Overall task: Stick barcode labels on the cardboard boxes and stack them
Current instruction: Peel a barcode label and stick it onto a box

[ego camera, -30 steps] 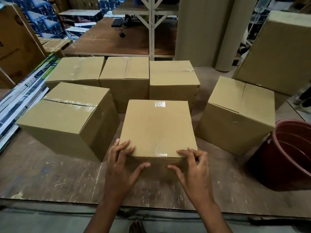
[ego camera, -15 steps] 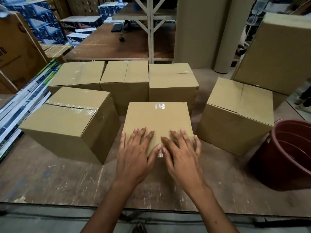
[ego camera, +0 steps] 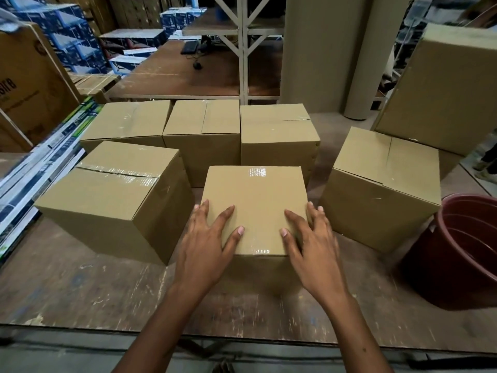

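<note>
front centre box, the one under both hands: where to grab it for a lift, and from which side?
Probably the left and right side walls of the centre box, palms coming in from each side. Its top is flat and taped shut, with no handle or flap. The left hand and right hand already sit spread over the near top corners. Gaps to both neighbour boxes leave room.

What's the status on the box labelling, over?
Left hand and right hand flat on near box, fingers spread. No barcode label visible, nothing stacked. Red bucket at right, not in the way.
</note>
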`<action>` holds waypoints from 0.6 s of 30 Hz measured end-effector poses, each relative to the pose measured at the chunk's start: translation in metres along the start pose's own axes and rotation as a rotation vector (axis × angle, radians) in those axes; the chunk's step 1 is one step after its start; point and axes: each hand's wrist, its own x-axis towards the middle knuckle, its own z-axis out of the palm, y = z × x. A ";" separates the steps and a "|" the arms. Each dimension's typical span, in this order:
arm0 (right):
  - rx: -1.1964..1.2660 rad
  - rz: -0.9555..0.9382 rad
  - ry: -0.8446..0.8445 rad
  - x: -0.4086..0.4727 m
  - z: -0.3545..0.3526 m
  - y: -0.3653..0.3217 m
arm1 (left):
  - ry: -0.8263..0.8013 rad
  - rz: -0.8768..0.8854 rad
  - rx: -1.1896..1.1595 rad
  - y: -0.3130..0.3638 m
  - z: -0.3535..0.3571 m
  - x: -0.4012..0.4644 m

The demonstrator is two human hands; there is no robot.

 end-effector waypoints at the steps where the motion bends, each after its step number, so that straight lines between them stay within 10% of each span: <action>1: 0.047 0.021 -0.009 0.000 -0.001 0.001 | -0.011 -0.017 -0.030 -0.003 -0.001 0.002; 18: 0.150 0.007 0.267 -0.003 -0.027 -0.068 | -0.156 -0.080 -0.414 -0.016 -0.009 0.005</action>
